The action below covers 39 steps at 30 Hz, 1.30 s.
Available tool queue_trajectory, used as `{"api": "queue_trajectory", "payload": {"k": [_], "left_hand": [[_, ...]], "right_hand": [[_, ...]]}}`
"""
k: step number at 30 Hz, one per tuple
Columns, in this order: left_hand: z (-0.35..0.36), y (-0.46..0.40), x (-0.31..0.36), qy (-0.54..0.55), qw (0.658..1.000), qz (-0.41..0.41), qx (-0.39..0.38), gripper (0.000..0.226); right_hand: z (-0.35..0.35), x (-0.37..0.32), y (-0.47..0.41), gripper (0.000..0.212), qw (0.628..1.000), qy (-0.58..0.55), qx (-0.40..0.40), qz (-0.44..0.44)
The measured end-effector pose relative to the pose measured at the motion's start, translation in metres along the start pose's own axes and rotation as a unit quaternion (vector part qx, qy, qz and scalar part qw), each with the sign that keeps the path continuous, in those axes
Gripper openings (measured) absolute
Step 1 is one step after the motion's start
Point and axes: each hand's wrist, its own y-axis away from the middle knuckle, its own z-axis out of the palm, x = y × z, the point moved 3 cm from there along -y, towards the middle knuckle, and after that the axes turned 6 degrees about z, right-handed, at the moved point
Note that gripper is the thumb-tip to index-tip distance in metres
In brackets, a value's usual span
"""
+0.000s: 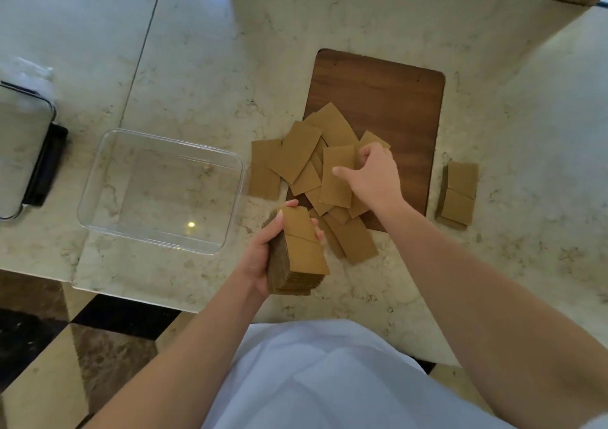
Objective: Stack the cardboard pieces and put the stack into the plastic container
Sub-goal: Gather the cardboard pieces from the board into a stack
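A person's left hand (263, 251) grips a thick stack of tan rectangular cardboard pieces (297, 257) above the near part of a pale marble countertop (362, 17), thumb on the stack's left side and fingers curled round its right edge. The right hand (375, 171) reaches into a loose pile of the same tan cardboard pieces (296, 155), fingers bent down onto one piece near the top of the pile; whether they have hold of it cannot be told. The pile lies partly on a dark brown wooden board with rounded corners (388, 99) and partly on the counter. A second, smaller stack of cardboard pieces (459, 191) sits just right of the board. The clear, rectangular plastic container (98, 171) stands on the counter left of the pile, with no cardboard in it. A dark-edged rectangular container (29, 155) lies at the far left.
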Motion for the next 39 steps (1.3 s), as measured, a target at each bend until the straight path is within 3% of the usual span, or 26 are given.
{"api": "queue_trajectory", "payload": {"k": [3,5,12,17,20,22,27,30,33,36,39], "left_hand": [[-0.003,-0.002,0.002,0.001,1.000,0.008,0.021,0.063],[-0.006,-0.003,0.002,0.002,1.000,0.006,0.022,0.063],[-0.002,-0.001,-0.001,-0.040,0.996,0.006,0.084,0.051],[-0.004,0.005,-0.001,-0.054,0.991,0.018,0.125,0.051],[-0.004,0.011,-0.001,-0.065,0.990,0.023,0.125,0.051],[-0.003,0.015,-0.004,-0.067,0.990,0.026,0.120,0.052],[0.007,0.022,-0.012,-0.062,0.993,0.034,0.094,0.050],[0.013,0.029,-0.016,-0.046,0.995,0.019,0.087,0.039],[0.009,0.032,-0.020,-0.062,0.992,0.015,0.111,0.039],[0.006,0.034,-0.025,-0.058,0.993,0.034,0.092,0.035],[0.009,0.039,-0.031,-0.022,0.999,0.036,0.012,0.051]], "right_hand": [[0.009,-0.013,-0.005,0.070,0.987,0.150,0.024,-0.054],[0.016,-0.015,-0.004,0.072,0.982,0.178,0.031,-0.061],[0.021,-0.012,-0.004,0.062,0.987,0.148,0.005,-0.067],[0.014,-0.003,0.000,0.055,0.995,0.040,-0.026,-0.090],[0.009,0.008,0.002,0.036,0.993,0.065,-0.046,-0.093],[0.003,0.020,0.006,0.030,0.993,0.054,-0.013,-0.103],[-0.030,0.017,0.053,0.018,0.963,-0.109,0.022,-0.246],[-0.036,0.016,0.107,0.010,0.922,-0.082,0.055,-0.374],[-0.017,0.030,0.147,0.008,0.880,-0.036,0.036,-0.473],[0.000,0.044,0.163,0.009,0.887,-0.037,0.009,-0.459],[0.007,0.057,0.176,0.019,0.892,-0.045,0.004,-0.451]]}}
